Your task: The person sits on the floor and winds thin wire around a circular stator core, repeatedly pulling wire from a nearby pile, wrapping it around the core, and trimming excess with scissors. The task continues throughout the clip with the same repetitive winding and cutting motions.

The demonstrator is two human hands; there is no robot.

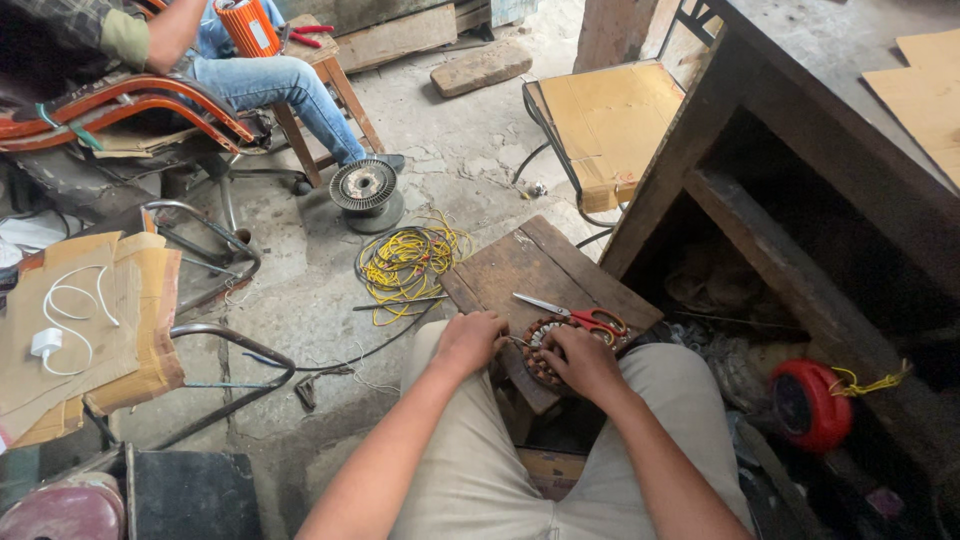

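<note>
Head view: left hand (468, 340) and right hand (583, 360) both curl fingers on a copper-wound stator (541, 352), resting at the near edge of a wooden stool (520, 270). Red-handled scissors (580, 316) lie just beyond; yellow wire (405, 262) tangled on the floor.

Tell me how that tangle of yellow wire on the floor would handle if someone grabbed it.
The yellow wire lies in loose, irregular loops on the concrete floor, so it would probably sag and trail rather than lift as one piece. It looks thin, hence likely light. Strands run toward the wooden stool, so it may snag there.
</note>
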